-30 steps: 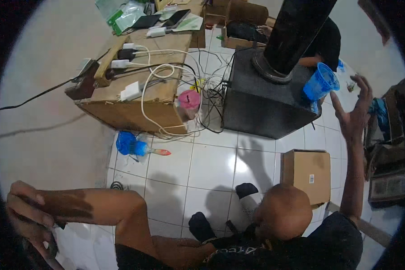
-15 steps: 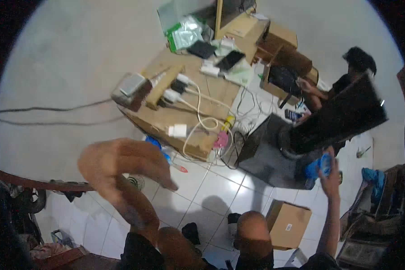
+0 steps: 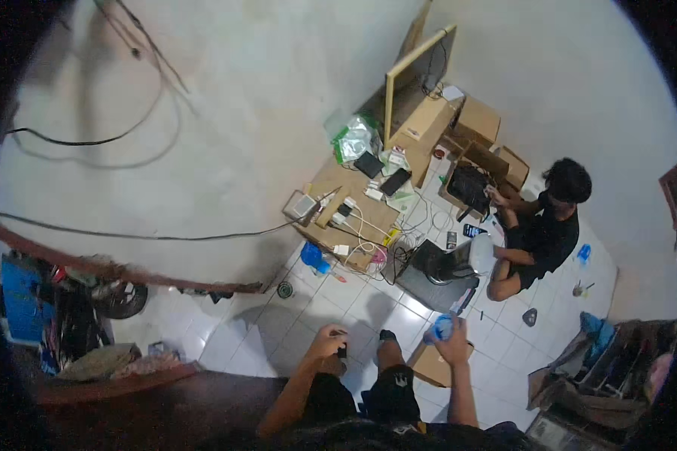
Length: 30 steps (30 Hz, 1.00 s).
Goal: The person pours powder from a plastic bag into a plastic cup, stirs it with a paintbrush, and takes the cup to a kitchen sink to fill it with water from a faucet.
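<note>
My right hand [image 3: 453, 347] grips a blue, partly clear round container [image 3: 443, 326], its fingers curled around the side. Beneath that hand lies a brown cardboard box [image 3: 429, 366] on the tiles. My left hand [image 3: 328, 342] hangs over my left knee with its fingers curled in. A small dark bit shows at its fingertips, too small to name. Ahead of my right hand stands a dark grey box [image 3: 436, 293], bearing a black object with a pale rounded end [image 3: 483, 254].
A low wooden table [image 3: 361, 218] holds chargers, white cables, phones and a green-and-clear packet [image 3: 357, 139]. A person in black [image 3: 553, 225] sits on the floor by an open carton [image 3: 470, 184]. Bags [image 3: 602, 361] lie at the right. A blue bottle [image 3: 314, 257] lies beside the table.
The view has swung and drawn back, showing more of the room. My left hand has come down from its raised place to my knee. My right hand still holds the blue container.
</note>
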{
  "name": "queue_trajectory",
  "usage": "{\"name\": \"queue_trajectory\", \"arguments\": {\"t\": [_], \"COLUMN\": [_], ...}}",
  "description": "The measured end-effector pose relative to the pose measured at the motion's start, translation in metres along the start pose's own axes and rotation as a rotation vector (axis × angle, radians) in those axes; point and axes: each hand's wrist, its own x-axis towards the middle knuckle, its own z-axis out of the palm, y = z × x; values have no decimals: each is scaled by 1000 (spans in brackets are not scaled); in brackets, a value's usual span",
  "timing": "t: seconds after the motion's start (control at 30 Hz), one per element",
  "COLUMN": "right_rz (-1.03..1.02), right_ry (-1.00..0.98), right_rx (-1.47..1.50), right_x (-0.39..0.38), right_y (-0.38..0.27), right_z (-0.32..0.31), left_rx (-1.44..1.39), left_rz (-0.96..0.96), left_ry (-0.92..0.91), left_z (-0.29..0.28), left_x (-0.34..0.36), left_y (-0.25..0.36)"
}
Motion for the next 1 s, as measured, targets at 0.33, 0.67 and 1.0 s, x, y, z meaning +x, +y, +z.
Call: {"name": "queue_trajectory", "arguments": {"t": [0.33,0.67,1.0], "right_rz": [-330,-847,-1416], "right_ry": [-606,-641,-1267], "right_rx": [-27,-463,-315], "right_x": [17,54,-84], "right_y": [-167,-291,-466], "right_z": [-78,-36,123], "left_rx": [608,205,-8], "left_rz": [424,313,376], "left_ry": [134,1026,1416], "left_z": [-17,-87,-130], "left_x": [-199,-378,-424], "left_y": [191,190,79]}}
